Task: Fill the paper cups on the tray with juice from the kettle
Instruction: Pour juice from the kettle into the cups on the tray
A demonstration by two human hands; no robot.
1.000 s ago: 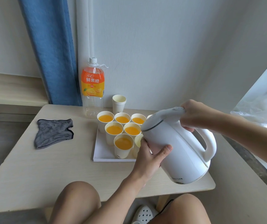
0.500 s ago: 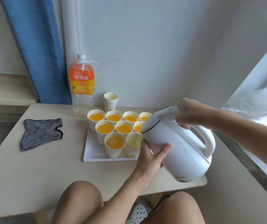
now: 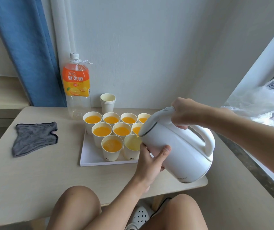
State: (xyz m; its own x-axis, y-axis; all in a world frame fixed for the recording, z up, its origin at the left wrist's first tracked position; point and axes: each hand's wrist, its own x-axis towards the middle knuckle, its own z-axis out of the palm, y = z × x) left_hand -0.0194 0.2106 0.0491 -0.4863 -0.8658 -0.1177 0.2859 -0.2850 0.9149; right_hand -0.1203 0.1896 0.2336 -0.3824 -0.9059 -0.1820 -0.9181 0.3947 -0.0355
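Far to the left of the left hand, a grey cloth point(image 3: 34, 138) lies crumpled on the table point(image 3: 33, 180), well apart from the pour. Behind and left of that hand stands a near-empty orange juice bottle point(image 3: 76, 87), w/ a stack of spare paper cups point(image 3: 108, 102) just beside it. Just left of the left hand sits the white tray point(image 3: 89, 156), holding filled cups in rows; the front-left one, a full cup point(image 3: 111, 149), is topped w/ juice. Next to it, touching the left hand's fingers, is the cup being filled point(image 3: 132, 149), only a thin pale layer in it so far. Left hand point(image 3: 150, 163) is curled half-open under the white kettle point(image 3: 177, 150), thumb and fingers cupping the lower body as support. Right hand point(image 3: 183, 113) is closed tight round the top of the handle, tipping the spout over that cup; a thin stream shows at the lip. Risks, imo: kettle tilted too far = surge, overshoot onto tray; spout sits v. close to the rim, so a nudge could tip the light cup or its full neighbour; lid could slip if not latched. The tray's right side is hidden by the kettle, so can't tell how many cups are left there.
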